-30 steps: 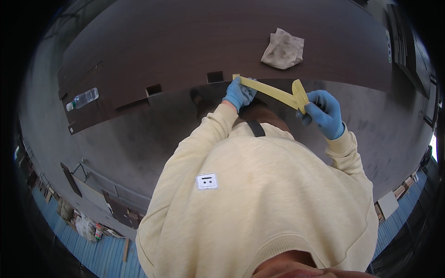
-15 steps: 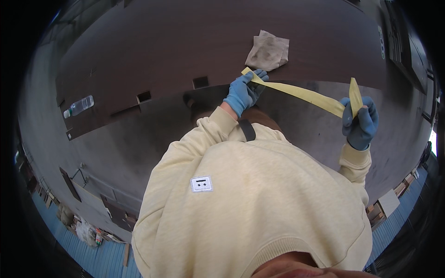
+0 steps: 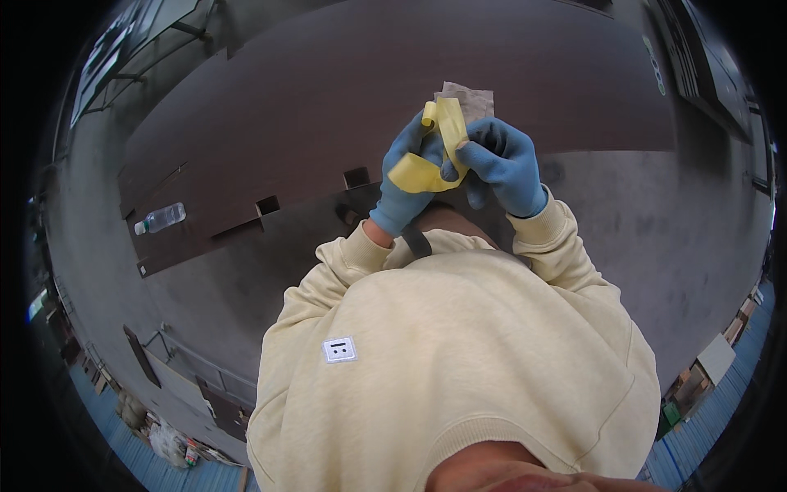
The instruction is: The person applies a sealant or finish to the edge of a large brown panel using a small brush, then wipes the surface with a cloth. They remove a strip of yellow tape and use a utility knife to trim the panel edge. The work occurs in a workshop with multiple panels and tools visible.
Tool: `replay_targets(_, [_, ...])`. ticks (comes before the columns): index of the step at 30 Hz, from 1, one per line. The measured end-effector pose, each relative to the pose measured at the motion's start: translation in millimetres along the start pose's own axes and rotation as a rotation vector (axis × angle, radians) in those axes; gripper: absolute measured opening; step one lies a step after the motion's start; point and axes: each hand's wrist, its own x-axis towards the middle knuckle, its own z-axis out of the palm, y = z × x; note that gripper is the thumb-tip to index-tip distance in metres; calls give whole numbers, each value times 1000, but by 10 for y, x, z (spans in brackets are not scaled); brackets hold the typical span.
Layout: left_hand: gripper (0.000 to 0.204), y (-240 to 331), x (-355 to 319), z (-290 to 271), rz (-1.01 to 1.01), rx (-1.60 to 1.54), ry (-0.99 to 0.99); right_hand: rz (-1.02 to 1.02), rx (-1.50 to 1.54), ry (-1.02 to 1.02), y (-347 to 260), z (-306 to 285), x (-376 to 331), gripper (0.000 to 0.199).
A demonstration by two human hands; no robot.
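Observation:
Both my hands wear blue gloves and are close together above the near edge of the dark brown tabletop. A strip of yellow tape runs between them, looped and bent, with one end curled over near the left fingertips. My left hand is closed on part of the strip; its fingers are partly hidden behind it. My right hand pinches the strip between thumb and fingers. Just beyond the hands lies a crumpled grey-beige cloth, partly covered by the tape and fingers.
A clear plastic bottle lies on its side at the tabletop's left end. Two square cutouts notch the near edge. Dark flat panels stand at the far right. Boards and scraps lie by the blue floor at lower right.
My right hand has come in from the far right to meet the left. The strip, stretched between them before, now hangs looped and folded. The view has shifted slightly.

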Motion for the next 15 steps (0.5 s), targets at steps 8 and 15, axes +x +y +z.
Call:
replay_targets(8, [42,260,-48,-470,-266,-370,329,-194,298,-228,-260,-123,-212,15])
replay_targets(15, [39,338,72,-918,-238,-528,589,-646,54,-299,-424,-243,-485,20])
